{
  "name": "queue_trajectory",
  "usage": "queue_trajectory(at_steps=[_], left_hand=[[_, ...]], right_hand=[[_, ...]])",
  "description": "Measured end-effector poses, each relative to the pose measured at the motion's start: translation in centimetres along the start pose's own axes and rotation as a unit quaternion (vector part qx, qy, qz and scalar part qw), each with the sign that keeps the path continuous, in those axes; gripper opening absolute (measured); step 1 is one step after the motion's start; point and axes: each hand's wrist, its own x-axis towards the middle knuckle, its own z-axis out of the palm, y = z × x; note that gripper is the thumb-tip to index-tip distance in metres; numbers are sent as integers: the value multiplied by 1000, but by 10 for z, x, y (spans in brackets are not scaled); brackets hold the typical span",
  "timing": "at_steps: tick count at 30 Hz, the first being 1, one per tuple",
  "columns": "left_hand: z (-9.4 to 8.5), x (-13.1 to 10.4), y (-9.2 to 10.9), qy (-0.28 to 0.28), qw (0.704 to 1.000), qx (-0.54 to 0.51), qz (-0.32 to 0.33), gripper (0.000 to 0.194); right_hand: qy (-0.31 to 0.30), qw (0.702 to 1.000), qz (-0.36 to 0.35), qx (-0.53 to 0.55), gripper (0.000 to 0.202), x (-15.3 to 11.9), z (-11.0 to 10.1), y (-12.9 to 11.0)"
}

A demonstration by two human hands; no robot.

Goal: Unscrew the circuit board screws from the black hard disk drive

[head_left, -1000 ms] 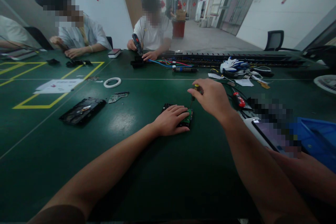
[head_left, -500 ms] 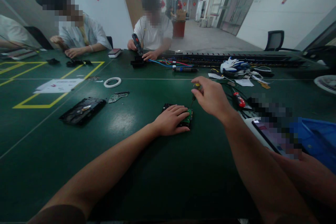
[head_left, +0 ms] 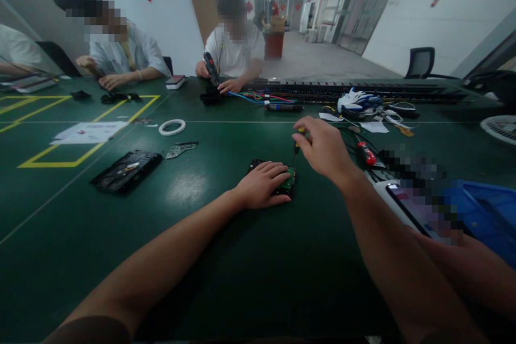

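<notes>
A black hard drive with a green circuit board (head_left: 288,183) lies on the green table in front of me. My left hand (head_left: 264,185) holds it down from the left, fingers across its top and thumb along the near edge, hiding much of it. Above its far right corner, my right hand (head_left: 322,145) is closed on a small screwdriver (head_left: 297,142) with a yellow and black handle. The screwdriver stands nearly upright, shaft pointing down at the drive's edge. Whether its tip sits in a screw is too small to tell.
Left on the table lie a black casing (head_left: 127,171), a loose circuit board (head_left: 181,149) and a white tape roll (head_left: 172,127). To the right are a red-handled tool (head_left: 366,153), a blue bin (head_left: 484,215) and another person's hand (head_left: 463,263) near a phone. Co-workers sit opposite.
The screwdriver handle has turned slightly in my right hand, whose fingers have shifted a little. My left hand and the hard drive stay in place.
</notes>
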Motion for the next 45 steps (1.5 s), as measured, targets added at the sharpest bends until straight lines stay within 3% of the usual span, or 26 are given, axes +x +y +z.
queue_trajectory(at_steps=[5, 13, 29, 45], left_hand=[[0, 0, 0, -1, 1000, -3, 0, 75], [0, 0, 0, -2, 1000, -7, -3, 75], [-1, 0, 1, -4, 1000, -9, -5, 75], [0, 0, 1, -4, 1000, -10, -7, 75]], right_hand=[[16, 1000, -3, 3, 12, 0, 1, 0], [25, 999, -17, -9, 22, 1, 5, 4], [17, 1000, 1, 1, 6, 0, -2, 0], [27, 1000, -1, 13, 19, 0, 1, 2]])
